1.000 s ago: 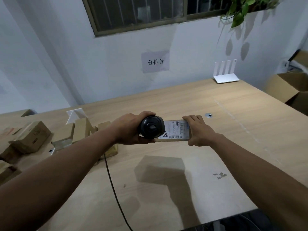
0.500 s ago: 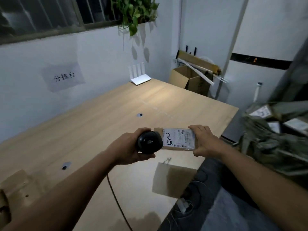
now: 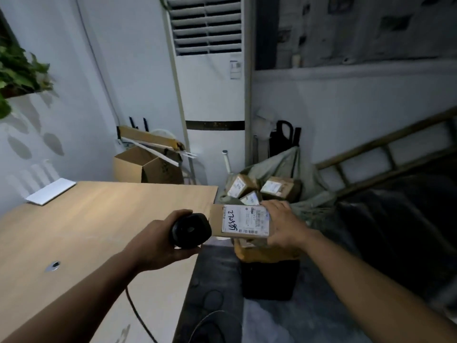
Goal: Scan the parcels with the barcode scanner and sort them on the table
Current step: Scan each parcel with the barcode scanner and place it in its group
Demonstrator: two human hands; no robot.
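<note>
Cardboard parcel (image 3: 243, 221), white label up, is gripped at its right end by the right hand (image 3: 284, 225), just past the table (image 3: 99, 219) edge; the left hand (image 3: 158, 243) wraps the black barcode scanner (image 3: 190, 230) touching its left end

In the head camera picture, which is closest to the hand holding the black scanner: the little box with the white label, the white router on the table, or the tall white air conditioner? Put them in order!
From the left hand, which grips the black barcode scanner:
1. Small cardboard parcel with white label, just right, held by the right hand.
2. Flat white router, far left on the wooden table.
3. Tall white air conditioner, against the back wall.
</note>
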